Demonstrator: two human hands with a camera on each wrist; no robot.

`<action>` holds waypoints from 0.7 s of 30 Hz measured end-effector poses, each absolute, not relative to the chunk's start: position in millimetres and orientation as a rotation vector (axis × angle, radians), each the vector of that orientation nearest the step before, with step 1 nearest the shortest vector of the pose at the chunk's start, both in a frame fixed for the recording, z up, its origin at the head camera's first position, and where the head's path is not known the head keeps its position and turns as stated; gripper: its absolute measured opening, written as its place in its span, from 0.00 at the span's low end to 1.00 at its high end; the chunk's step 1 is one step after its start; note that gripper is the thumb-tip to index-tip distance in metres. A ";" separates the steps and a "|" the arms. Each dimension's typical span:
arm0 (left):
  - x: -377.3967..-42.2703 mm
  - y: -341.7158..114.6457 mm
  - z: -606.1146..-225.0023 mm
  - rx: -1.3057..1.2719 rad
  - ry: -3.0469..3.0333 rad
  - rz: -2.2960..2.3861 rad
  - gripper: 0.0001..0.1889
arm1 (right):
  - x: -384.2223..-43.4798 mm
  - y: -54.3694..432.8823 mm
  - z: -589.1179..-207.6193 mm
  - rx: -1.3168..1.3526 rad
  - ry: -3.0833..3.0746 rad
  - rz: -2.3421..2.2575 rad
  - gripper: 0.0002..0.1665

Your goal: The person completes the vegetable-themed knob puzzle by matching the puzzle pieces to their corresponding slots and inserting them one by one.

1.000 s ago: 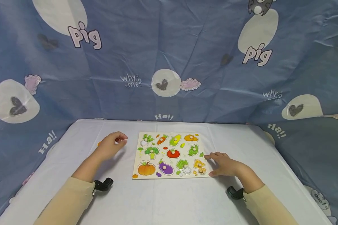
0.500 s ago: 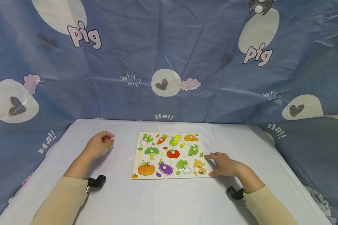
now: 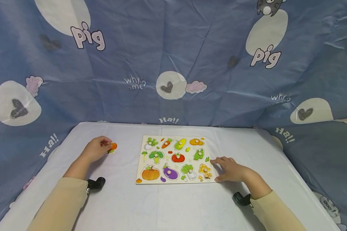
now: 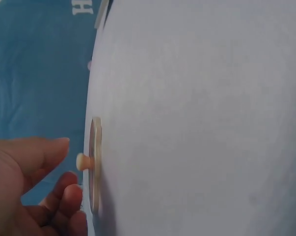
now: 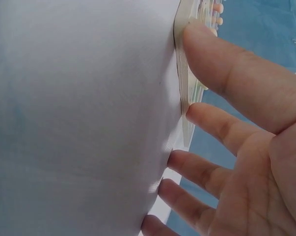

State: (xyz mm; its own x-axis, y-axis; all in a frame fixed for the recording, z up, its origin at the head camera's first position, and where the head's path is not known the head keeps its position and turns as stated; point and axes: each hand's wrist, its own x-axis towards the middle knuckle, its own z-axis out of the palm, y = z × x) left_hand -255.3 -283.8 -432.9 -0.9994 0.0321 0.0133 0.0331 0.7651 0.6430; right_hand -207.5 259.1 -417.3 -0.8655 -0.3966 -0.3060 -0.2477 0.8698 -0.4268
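Observation:
An orange pumpkin puzzle piece [image 3: 113, 147] with a green top lies on the white table, partly covered by my left hand [image 3: 96, 149]. In the left wrist view, the piece [image 4: 95, 189] is seen edge-on, its small wooden knob [image 4: 81, 162] facing my spread thumb and bent fingers. A small gap separates them from the knob. To the right, the vegetable puzzle board [image 3: 162, 160] carries several knobbed pieces; its pumpkin place [image 3: 150, 173] shows no knob. My right hand [image 3: 229, 169] rests at the board's right edge, thumb and index finger touching it, fingers spread.
White cloth covers the table [image 3: 173, 208]. Behind it hangs a blue printed curtain [image 3: 150, 109], which also closes off both sides. A black wrist camera [image 3: 96, 183] sits below the left hand, another black camera [image 3: 242, 199] below the right.
My left hand has moved left, away from the board's side, and back over the pumpkin piece, which now shows more. The right hand and board have stayed put.

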 end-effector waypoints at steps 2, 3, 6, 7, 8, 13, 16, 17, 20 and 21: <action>-257.1 -285.6 -434.6 -0.048 -2.973 -1.051 0.14 | -207.4 259.4 -417.9 -0.476 2.653 -0.531 0.47; -258.0 -286.5 -435.7 -0.044 -2.982 -1.045 0.13 | -207.4 259.5 -418.0 -0.477 2.653 -0.531 0.47; -260.2 -288.5 -438.5 -0.039 -3.002 -1.023 0.12 | -207.2 259.4 -417.5 -0.478 2.649 -0.537 0.48; -260.7 -288.8 -439.2 -0.038 -3.006 -1.017 0.12 | -207.2 259.4 -417.3 -0.477 2.649 -0.538 0.48; -261.2 -288.8 -439.7 -0.036 -3.010 -1.015 0.11 | -207.2 259.6 -417.3 -0.475 2.648 -0.540 0.48; -262.7 -285.5 -439.0 -0.018 -3.027 -1.018 0.10 | -206.7 260.4 -418.0 -0.462 2.644 -0.543 0.48; -262.7 -282.6 -437.6 0.006 -3.042 -1.016 0.09 | -206.8 260.8 -418.4 -0.473 2.643 -0.544 0.48; -262.8 -282.0 -437.4 0.012 -3.051 -1.009 0.09 | -206.9 260.9 -418.6 -0.479 2.644 -0.543 0.48; -262.9 -281.4 -437.6 0.000 -3.065 -0.993 0.09 | -207.1 261.2 -419.3 -0.494 2.647 -0.538 0.48; -263.2 -281.5 -438.2 -0.004 -3.070 -0.989 0.08 | -207.3 261.4 -419.6 -0.495 2.648 -0.537 0.48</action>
State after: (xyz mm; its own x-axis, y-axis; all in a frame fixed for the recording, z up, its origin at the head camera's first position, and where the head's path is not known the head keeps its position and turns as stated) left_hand -263.2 -281.5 -438.2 -0.9965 0.0279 -0.0785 -0.0232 0.8124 0.5827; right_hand -207.3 261.4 -419.6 -0.8606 -0.4094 -0.3028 -0.2592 0.8641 -0.4314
